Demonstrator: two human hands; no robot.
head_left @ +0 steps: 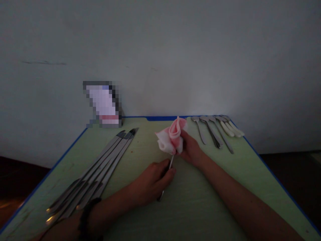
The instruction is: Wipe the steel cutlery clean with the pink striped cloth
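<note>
My left hand is closed around the slim metal handle of a piece of cutlery, whose lower end sticks out below the fingers. The cutlery's upper end is hidden inside a bunched pink and white cloth, so its kind cannot be made out. Gripping that cloth from the right side is my right hand, its fingers mostly behind the fabric. Several metal table knives lie side by side to the left of my left hand. Beyond my right hand are several metal spoons.
Pieces with white handles lie at the far right by the spoons. A pixelated upright screen leans at the back left. The light green table has a blue edge and stands against a grey wall.
</note>
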